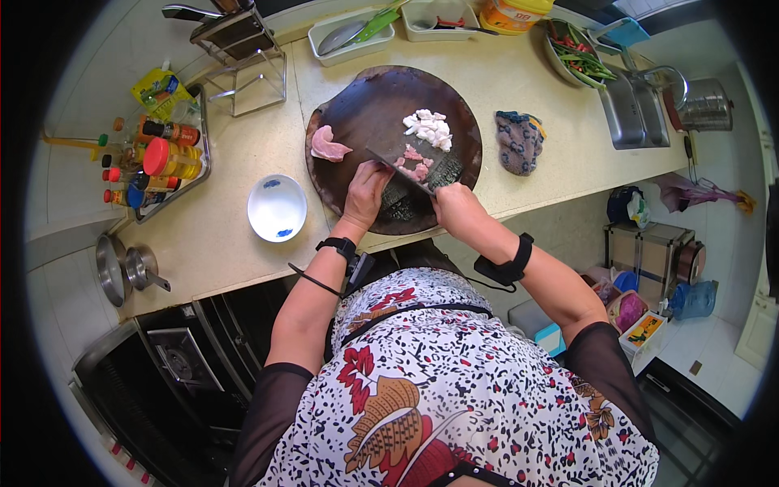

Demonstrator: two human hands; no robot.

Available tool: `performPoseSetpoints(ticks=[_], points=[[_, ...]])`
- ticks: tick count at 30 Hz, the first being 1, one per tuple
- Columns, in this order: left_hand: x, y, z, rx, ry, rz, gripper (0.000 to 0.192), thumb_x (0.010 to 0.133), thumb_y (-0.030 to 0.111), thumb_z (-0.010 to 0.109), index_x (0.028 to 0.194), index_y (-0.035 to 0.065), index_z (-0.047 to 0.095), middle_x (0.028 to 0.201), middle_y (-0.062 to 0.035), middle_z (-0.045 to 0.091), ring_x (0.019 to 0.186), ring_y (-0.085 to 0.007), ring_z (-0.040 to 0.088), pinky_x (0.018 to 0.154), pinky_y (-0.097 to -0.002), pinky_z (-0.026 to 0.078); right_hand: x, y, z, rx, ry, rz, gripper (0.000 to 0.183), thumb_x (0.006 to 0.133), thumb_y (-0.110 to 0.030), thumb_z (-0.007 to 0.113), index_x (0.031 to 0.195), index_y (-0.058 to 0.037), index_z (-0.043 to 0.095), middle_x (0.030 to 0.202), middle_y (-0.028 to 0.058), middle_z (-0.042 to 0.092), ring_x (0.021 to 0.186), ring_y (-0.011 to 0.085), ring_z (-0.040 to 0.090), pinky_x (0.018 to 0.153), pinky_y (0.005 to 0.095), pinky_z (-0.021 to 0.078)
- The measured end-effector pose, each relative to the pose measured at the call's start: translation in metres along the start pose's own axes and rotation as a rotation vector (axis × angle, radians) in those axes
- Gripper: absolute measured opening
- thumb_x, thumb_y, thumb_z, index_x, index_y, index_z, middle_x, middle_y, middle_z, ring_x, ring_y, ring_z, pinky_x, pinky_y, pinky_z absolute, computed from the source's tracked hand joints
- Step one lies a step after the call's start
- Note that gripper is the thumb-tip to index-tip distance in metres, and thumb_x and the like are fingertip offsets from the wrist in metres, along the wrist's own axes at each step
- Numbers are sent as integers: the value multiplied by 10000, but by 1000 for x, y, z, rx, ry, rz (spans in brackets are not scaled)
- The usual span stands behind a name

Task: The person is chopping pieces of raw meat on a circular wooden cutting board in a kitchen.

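Note:
My right hand grips a kitchen cleaver, its blade standing edge-down on a round wooden chopping board. Beside the blade's far end is my left hand, fingers bent; what lies under its fingertips is hidden. Small pieces of pink meat lie just right of the blade. Beyond them sits a heap of diced white fat. A larger piece of raw meat rests at the board's left side. Dark, wet-looking rough patches show on the board near both hands.
A white bowl stands left of the board; a folded cloth lies right. Bottles fill a tray near a knife rack. Behind are white plastic trays. A bowl of peppers is by the sink.

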State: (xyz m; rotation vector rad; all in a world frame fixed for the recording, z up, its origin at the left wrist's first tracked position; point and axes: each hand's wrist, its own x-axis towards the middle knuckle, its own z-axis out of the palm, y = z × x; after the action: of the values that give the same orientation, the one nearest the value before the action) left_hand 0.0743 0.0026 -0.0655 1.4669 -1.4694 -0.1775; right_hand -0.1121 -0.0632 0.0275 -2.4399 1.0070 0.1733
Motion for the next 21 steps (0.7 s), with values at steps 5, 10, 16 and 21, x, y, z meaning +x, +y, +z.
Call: performPoseSetpoints(ticks=[5, 10, 16, 21], points=[[-1, -4, -1, 12, -35, -11, 179, 798, -5, 584, 969, -1, 637, 950, -159, 594, 886, -346, 563, 773, -394, 476, 9, 5, 0, -1, -14, -98, 95, 671, -28, 561, 653, 39, 626, 692, 246, 609, 698, 404, 618, 656, 465, 501], [1, -5, 3, 54, -14, 42, 203, 791, -3, 583, 987, -9, 631, 968, -175, 592, 895, -366, 558, 788, -418, 473, 49, -15, 22, 76, 238, -267, 81, 689, -5, 539, 681, 24, 615, 695, 231, 609, 722, 392, 617, 682, 452, 497], [-6, -5, 1, 98, -12, -7, 172, 807, -3, 569, 971, -27, 613, 988, -177, 575, 939, -371, 540, 823, -422, 460, 30, -10, 19, -6, 101, -153, 91, 686, -20, 544, 647, 23, 615, 673, 235, 601, 687, 394, 615, 667, 459, 495], [-5, 1, 0, 56, -14, 8, 170, 815, -16, 551, 976, -36, 602, 1004, -168, 563, 965, -360, 534, 832, -413, 458, 7, 14, 13, 38, 120, -32, 117, 690, -37, 557, 617, 17, 631, 658, 245, 597, 676, 406, 611, 648, 470, 495]])
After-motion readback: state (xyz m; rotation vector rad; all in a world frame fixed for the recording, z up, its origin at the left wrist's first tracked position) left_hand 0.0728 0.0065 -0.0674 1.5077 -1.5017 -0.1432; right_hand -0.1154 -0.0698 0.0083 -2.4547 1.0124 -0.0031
